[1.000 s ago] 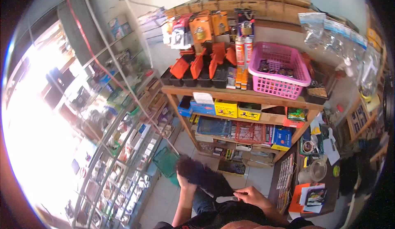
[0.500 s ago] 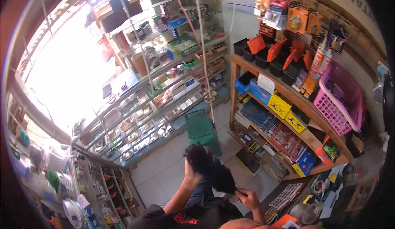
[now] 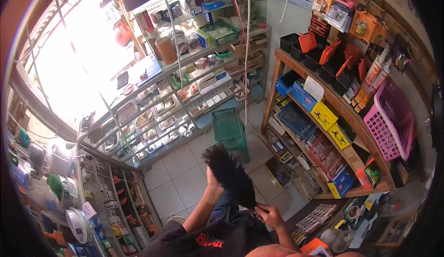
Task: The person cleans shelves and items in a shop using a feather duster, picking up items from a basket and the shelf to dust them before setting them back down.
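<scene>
A black feathery duster (image 3: 231, 176) lies slantwise in front of my body, its fluffy head up and to the left. My left hand (image 3: 213, 180) is closed against the fluffy part from the left, its fingers largely hidden behind the feathers. At the lower right end, my right hand (image 3: 269, 215) pinches the narrow end of the duster. Just beyond the fluffy tip stands a green plastic stool (image 3: 227, 125) on the tiled floor.
A wooden shelf (image 3: 319, 83) on the right carries black bins with orange flaps and a pink basket (image 3: 393, 123). Glass display shelves (image 3: 189, 113) full of small goods run along the left and back. A lower rack (image 3: 111, 206) stands at the left.
The view has swung left, so the wooden shelf sits further right and more of the left racks shows. Both hands still hold the duster, which is now tilted more steeply.
</scene>
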### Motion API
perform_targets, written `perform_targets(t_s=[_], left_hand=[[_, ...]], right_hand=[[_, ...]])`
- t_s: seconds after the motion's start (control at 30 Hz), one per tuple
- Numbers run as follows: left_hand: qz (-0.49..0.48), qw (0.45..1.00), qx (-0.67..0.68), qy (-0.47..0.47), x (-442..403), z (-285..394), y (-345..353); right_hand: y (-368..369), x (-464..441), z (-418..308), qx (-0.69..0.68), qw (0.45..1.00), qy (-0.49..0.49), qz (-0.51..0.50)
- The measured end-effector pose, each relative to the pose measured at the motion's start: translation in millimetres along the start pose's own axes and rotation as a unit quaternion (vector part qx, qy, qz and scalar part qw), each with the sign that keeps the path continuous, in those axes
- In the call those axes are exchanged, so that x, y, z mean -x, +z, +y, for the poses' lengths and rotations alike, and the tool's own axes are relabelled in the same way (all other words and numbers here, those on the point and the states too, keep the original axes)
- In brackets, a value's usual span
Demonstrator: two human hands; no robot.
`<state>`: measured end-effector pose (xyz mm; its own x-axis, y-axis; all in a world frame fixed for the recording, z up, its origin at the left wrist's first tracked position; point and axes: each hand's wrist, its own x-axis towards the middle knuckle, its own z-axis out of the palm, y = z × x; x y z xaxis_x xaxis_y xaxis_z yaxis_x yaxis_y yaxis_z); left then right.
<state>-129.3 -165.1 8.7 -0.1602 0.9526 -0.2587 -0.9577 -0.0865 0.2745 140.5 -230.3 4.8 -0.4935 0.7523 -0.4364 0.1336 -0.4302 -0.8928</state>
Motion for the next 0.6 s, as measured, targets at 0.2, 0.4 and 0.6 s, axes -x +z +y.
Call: perform_targets(t_s=[0.2,0.4,0.6], left_hand=[[0.017,0.996,0.028,-0.078,-40,-15,-1],[-0.121,0.983,0.011,-0.135,-116,3,68],[-0.037,0.986,-0.024,-0.159,-149,18,114]], right_hand=[[0,-3,-20,0.005,0.995,0.011,0.094],[16,-46,-60,0.009,0.996,-0.057,0.074],[21,-82,-91,-0.036,0.969,-0.105,0.22]])
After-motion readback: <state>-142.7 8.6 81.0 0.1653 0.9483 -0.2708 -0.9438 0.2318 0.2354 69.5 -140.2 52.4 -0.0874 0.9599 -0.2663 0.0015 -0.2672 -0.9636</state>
